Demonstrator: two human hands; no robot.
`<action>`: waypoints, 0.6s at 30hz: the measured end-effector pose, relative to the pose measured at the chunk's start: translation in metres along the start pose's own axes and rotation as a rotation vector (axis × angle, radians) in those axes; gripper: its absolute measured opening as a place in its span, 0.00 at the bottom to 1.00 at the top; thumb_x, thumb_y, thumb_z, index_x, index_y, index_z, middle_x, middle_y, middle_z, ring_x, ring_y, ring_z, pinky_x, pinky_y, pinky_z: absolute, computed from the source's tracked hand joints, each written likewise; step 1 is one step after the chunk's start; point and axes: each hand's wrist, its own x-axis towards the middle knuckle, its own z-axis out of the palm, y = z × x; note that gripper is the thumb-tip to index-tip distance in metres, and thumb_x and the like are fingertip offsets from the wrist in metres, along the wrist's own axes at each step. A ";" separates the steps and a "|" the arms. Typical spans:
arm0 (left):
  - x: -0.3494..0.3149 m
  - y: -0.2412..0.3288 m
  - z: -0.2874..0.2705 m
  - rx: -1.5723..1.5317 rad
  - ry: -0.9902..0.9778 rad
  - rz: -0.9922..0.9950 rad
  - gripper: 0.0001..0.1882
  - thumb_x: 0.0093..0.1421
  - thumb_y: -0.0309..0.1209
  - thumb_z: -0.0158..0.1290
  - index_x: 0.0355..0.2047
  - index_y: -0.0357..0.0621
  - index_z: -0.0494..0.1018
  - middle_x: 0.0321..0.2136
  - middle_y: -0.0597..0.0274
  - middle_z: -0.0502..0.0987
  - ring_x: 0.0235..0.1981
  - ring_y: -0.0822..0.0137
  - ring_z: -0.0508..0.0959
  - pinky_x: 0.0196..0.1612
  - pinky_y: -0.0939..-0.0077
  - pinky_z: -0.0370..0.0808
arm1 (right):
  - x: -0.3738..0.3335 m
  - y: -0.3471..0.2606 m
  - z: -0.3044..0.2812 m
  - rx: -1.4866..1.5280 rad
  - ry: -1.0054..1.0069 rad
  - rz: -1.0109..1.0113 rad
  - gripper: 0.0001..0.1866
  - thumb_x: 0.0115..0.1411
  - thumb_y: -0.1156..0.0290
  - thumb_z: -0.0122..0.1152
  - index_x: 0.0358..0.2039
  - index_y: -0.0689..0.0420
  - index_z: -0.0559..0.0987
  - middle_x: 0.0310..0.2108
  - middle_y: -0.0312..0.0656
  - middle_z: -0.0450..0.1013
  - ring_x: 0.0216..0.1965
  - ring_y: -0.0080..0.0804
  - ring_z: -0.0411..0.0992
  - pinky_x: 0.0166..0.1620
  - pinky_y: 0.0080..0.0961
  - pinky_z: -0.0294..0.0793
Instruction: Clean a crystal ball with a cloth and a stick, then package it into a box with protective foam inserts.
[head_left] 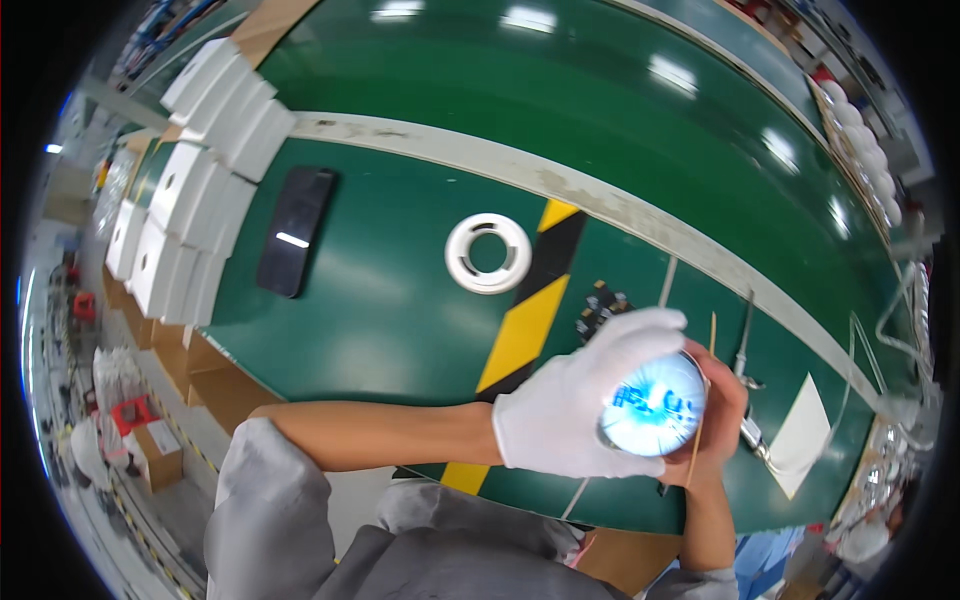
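Glossy round object (652, 405) gripped between gloved left hand (565, 410) and bare right hand (724, 415), toward counter's (375, 330) near edge, white ring (458, 254) nearer far edge

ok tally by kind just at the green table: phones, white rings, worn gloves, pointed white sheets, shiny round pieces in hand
smartphone: 1
white slotted ring: 1
white glove: 1, worn on the left hand
pointed white sheet: 1
shiny round piece: 1, held in the left hand
total: 5
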 end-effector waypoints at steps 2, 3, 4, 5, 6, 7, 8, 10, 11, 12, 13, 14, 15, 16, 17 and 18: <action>0.005 0.006 0.000 0.087 -0.007 -0.048 0.50 0.41 0.35 0.76 0.63 0.42 0.62 0.62 0.44 0.62 0.58 0.47 0.71 0.57 0.62 0.73 | -0.001 0.004 -0.001 -0.028 0.036 -0.034 0.53 0.42 0.60 0.84 0.62 0.61 0.60 0.60 0.63 0.64 0.61 0.50 0.67 0.63 0.43 0.68; 0.004 0.009 0.000 0.116 -0.006 -0.089 0.49 0.42 0.36 0.75 0.63 0.43 0.62 0.61 0.45 0.64 0.56 0.47 0.74 0.54 0.63 0.75 | 0.001 0.008 0.000 -0.048 0.044 -0.059 0.55 0.38 0.62 0.87 0.62 0.60 0.61 0.60 0.60 0.65 0.60 0.48 0.68 0.63 0.42 0.68; 0.003 0.009 -0.002 0.155 0.033 -0.087 0.45 0.44 0.35 0.73 0.61 0.44 0.64 0.60 0.47 0.64 0.53 0.47 0.75 0.49 0.64 0.78 | 0.004 0.008 0.005 -0.026 0.041 -0.048 0.55 0.38 0.65 0.86 0.63 0.60 0.60 0.60 0.57 0.65 0.60 0.45 0.68 0.63 0.41 0.68; -0.001 0.010 -0.005 0.176 0.084 -0.078 0.45 0.44 0.35 0.73 0.61 0.44 0.64 0.60 0.47 0.64 0.53 0.47 0.75 0.49 0.64 0.78 | 0.007 0.007 0.011 -0.010 -0.008 -0.069 0.55 0.38 0.65 0.86 0.63 0.60 0.60 0.60 0.57 0.65 0.60 0.45 0.68 0.63 0.41 0.68; -0.005 0.012 -0.009 0.139 0.084 -0.071 0.44 0.44 0.35 0.72 0.60 0.45 0.64 0.60 0.48 0.64 0.53 0.47 0.75 0.49 0.63 0.78 | 0.007 0.005 0.017 -0.110 0.022 -0.049 0.55 0.39 0.63 0.86 0.63 0.61 0.60 0.61 0.56 0.64 0.61 0.45 0.68 0.63 0.41 0.68; -0.005 0.012 -0.009 0.106 0.092 -0.061 0.42 0.45 0.35 0.71 0.60 0.46 0.64 0.60 0.48 0.64 0.53 0.47 0.75 0.48 0.62 0.78 | 0.006 0.006 0.014 -0.207 0.045 -0.039 0.56 0.39 0.60 0.85 0.64 0.62 0.59 0.62 0.55 0.63 0.61 0.45 0.67 0.64 0.41 0.67; -0.003 0.013 -0.007 0.121 0.122 -0.007 0.40 0.46 0.34 0.69 0.58 0.47 0.64 0.59 0.50 0.65 0.49 0.46 0.77 0.46 0.61 0.79 | -0.003 0.012 0.008 -0.178 0.119 0.082 0.57 0.40 0.54 0.83 0.64 0.64 0.59 0.63 0.54 0.62 0.61 0.45 0.66 0.64 0.41 0.66; -0.001 0.008 -0.002 0.051 0.090 0.002 0.38 0.46 0.34 0.68 0.56 0.47 0.63 0.56 0.51 0.65 0.46 0.46 0.77 0.44 0.59 0.79 | 0.002 -0.005 0.007 -0.374 0.115 0.098 0.57 0.44 0.49 0.79 0.65 0.66 0.58 0.62 0.54 0.61 0.61 0.45 0.65 0.65 0.40 0.64; 0.001 0.012 0.000 0.005 0.046 -0.020 0.37 0.47 0.34 0.67 0.56 0.48 0.63 0.55 0.51 0.65 0.46 0.46 0.77 0.43 0.59 0.79 | 0.003 -0.017 0.003 -0.420 0.125 0.107 0.56 0.45 0.50 0.78 0.65 0.66 0.58 0.62 0.53 0.62 0.61 0.45 0.65 0.65 0.40 0.63; 0.001 0.016 -0.001 -0.001 0.004 -0.045 0.36 0.47 0.34 0.66 0.55 0.48 0.63 0.55 0.52 0.65 0.47 0.47 0.77 0.43 0.59 0.79 | -0.001 -0.022 0.002 -0.477 0.124 0.083 0.55 0.46 0.50 0.77 0.65 0.66 0.58 0.61 0.53 0.62 0.61 0.45 0.65 0.64 0.40 0.63; -0.001 0.012 -0.003 -0.023 0.028 -0.003 0.36 0.47 0.34 0.66 0.55 0.48 0.63 0.55 0.52 0.65 0.47 0.47 0.77 0.43 0.59 0.79 | -0.004 -0.018 0.003 -0.544 0.144 0.046 0.54 0.46 0.49 0.76 0.65 0.67 0.59 0.60 0.52 0.62 0.61 0.44 0.65 0.64 0.40 0.63; -0.004 0.005 -0.007 0.003 0.019 -0.006 0.36 0.47 0.34 0.66 0.55 0.48 0.63 0.55 0.52 0.65 0.46 0.47 0.77 0.43 0.59 0.78 | -0.005 -0.010 0.005 -0.521 0.117 0.014 0.54 0.46 0.49 0.77 0.65 0.66 0.60 0.59 0.52 0.63 0.60 0.45 0.65 0.63 0.40 0.63; -0.009 0.002 -0.004 0.018 0.005 -0.020 0.36 0.47 0.34 0.66 0.55 0.48 0.63 0.54 0.53 0.65 0.46 0.47 0.77 0.44 0.59 0.78 | -0.010 -0.005 0.009 -0.473 0.128 0.011 0.54 0.46 0.48 0.77 0.64 0.66 0.60 0.58 0.51 0.64 0.59 0.44 0.67 0.62 0.39 0.64; -0.013 0.005 -0.003 0.022 0.034 -0.033 0.36 0.47 0.35 0.67 0.55 0.47 0.63 0.53 0.54 0.66 0.46 0.47 0.77 0.44 0.59 0.78 | -0.012 -0.005 0.011 -0.478 0.140 0.052 0.55 0.45 0.48 0.77 0.65 0.66 0.60 0.58 0.51 0.65 0.58 0.43 0.68 0.62 0.39 0.65; -0.013 0.005 -0.005 0.022 0.028 -0.015 0.36 0.47 0.35 0.67 0.55 0.47 0.64 0.52 0.55 0.66 0.46 0.48 0.77 0.44 0.59 0.78 | -0.013 -0.007 0.014 -0.491 0.171 0.092 0.56 0.45 0.47 0.78 0.65 0.66 0.60 0.57 0.51 0.65 0.57 0.42 0.68 0.61 0.38 0.66; -0.012 0.006 -0.004 -0.003 0.014 -0.036 0.36 0.47 0.36 0.67 0.55 0.47 0.64 0.52 0.56 0.67 0.46 0.48 0.77 0.44 0.59 0.78 | -0.015 -0.010 0.010 -0.504 0.143 0.080 0.57 0.44 0.47 0.78 0.65 0.66 0.59 0.56 0.51 0.66 0.56 0.42 0.69 0.61 0.38 0.66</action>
